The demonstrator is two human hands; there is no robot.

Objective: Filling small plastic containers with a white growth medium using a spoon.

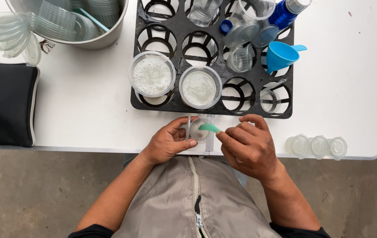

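We look down on a white table (87, 105) standing on a bare concrete floor, and we take the black grid tray (215, 57) on it as our landmark. Just in front of the tray's near edge, our left hand (168, 141) curls thumb and fingers around a small clear cup (199, 130), closed snugly on its rim and side. Our right hand (248, 147), on the other side of the cup, pinches a small green scoop (209, 128) between thumb and fingertips, its tip reaching over the cup's mouth.

In the tray's front row sit two clear round tubs (152, 74) holding pale grainy material. Toward the tray's right side a blue funnel (281, 55) lies tipped, with a blue-bodied bottle (283, 15) behind it among loose clear cups. Left of the tray stands a metal bucket (105, 37) full of clear lids, and farther left lies a black pouch (5, 103). To the right of the tray, near the table's front edge, three small lidded cups (316, 146) sit in a row.

The cup hangs at the table's edge over our lap; we judge a tilt or a loose grip could spill the contents onto the jacket, and a jolt of the scoop could scatter them.
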